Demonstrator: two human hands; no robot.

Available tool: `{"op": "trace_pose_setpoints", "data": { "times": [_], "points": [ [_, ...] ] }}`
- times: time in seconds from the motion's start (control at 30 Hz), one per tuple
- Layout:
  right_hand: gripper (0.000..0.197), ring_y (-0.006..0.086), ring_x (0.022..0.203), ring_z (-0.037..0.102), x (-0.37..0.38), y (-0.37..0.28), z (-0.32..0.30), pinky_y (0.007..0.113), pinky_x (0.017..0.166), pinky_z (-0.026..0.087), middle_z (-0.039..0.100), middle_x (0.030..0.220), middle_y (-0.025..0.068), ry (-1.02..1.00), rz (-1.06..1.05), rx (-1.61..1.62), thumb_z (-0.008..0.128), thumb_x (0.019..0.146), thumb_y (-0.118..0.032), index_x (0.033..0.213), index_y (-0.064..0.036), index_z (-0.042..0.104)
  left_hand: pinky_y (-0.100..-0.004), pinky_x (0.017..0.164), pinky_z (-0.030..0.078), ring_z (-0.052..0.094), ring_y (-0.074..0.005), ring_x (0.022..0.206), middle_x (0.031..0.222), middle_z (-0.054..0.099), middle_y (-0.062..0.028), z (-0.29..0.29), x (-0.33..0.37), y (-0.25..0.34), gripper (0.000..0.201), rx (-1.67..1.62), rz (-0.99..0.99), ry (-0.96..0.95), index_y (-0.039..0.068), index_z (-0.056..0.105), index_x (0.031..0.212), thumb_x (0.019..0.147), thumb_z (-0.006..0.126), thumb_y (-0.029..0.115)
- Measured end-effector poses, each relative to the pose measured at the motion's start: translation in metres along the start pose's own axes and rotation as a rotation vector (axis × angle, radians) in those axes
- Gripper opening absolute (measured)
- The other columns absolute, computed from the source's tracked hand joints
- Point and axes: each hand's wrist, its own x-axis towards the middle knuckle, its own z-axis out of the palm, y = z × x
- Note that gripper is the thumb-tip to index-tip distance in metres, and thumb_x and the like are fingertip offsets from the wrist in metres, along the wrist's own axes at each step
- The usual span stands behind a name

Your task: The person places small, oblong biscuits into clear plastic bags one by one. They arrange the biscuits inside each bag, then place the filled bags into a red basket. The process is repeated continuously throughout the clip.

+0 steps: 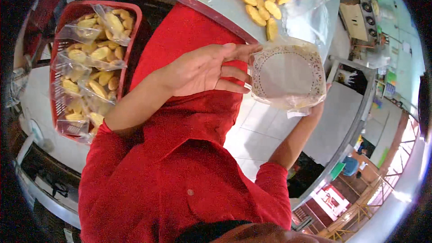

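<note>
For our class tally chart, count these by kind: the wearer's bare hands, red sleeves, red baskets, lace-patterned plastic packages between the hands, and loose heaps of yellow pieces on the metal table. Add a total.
Bare hands (left hand, right hand): 2
Red sleeves: 2
Red basket: 1
Lace-patterned plastic package: 1
Heap of yellow pieces: 1
Total: 7

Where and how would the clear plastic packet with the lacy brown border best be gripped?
Probably by its left and right edges, one hand from each side: the clear plastic packet is broad and looks thin, so a one-sided pinch might let it sag. The left hand has its fingers at the left edge; the right hand, mostly hidden, is at the lower right.
</note>
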Motion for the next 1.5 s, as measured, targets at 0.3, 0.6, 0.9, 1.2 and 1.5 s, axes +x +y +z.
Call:
{"op": "trace_pose_setpoints", "data": {
  "times": [0.3, 0.6, 0.9, 1.2, 1.5],
  "points": [
    [0.047, 0.0197, 0.096, 0.062, 0.0, 0.012, -0.011, 0.031, 0.082, 0.051, 0.064, 0.111, 0.0108, -0.086, -0.005, 0.059, 0.044, 0.099, -0.046, 0.111, -0.0027, 0.059, -0.0433, 0.103, 0.042, 0.055, -0.0209, 0.108, 0.13, 0.046, -0.0076, -0.012, -0.008, -0.003, 0.058, 0.069, 0.01, 0.09, 0.005, 0.029, 0.146, 0.1, 0.04, 0.038],
    [0.083, 0.0204, 0.079, 0.064, -0.103, -0.041, 0.056, 0.031, 0.057, 0.053, 0.059, 0.114, 0.023, -0.374, -0.35, -0.131, 0.051, 0.089, -0.059, 0.137, 0.0066, 0.038, -0.0491, 0.1, 0.044, 0.051, -0.0273, 0.121, 0.136, 0.049, -0.0109, -0.041, -0.013, 0.011, 0.069, 0.168, 0.112, 0.394, 0.008, 0.039, 0.14, 0.093, 0.044, 0.058],
    [0.074, 0.0324, 0.086, 0.067, -0.158, -0.073, 0.148, 0.044, 0.076, 0.051, 0.068, 0.099, 0.0201, -0.776, -1.157, -0.976, 0.067, 0.079, -0.053, 0.119, 0.009, 0.056, -0.0521, 0.101, 0.042, 0.047, -0.0334, 0.125, 0.139, 0.046, -0.015, -0.106, -0.048, 0.022, 0.069, -0.098, 0.247, 0.152, 0.007, 0.037, 0.142, 0.091, 0.053, 0.051],
    [0.053, 0.0293, 0.064, 0.065, -0.157, -0.04, 0.178, 0.043, 0.068, 0.05, 0.068, 0.074, 0.0179, -0.53, -1.179, -0.611, 0.049, 0.09, -0.046, 0.092, 0.0034, 0.068, -0.047, 0.104, 0.041, 0.046, -0.0319, 0.126, 0.14, 0.045, -0.0152, -0.075, -0.049, 0.043, 0.073, 0.31, 0.297, 0.417, 0.009, 0.04, 0.14, 0.086, 0.056, 0.054],
    [0.037, 0.0246, 0.109, 0.06, -0.073, 0.029, 0.137, 0.034, 0.084, 0.053, 0.056, 0.128, 0.0137, -1.153, -0.274, -0.788, 0.052, 0.093, -0.002, 0.13, -0.0023, 0.051, -0.0411, 0.099, 0.045, 0.054, -0.0264, 0.118, 0.127, 0.056, -0.0125, -0.071, -0.056, 0.036, 0.065, 0.553, 0.102, 0.703, 0.002, 0.042, 0.136, 0.086, 0.065, 0.037]
  ]
}}
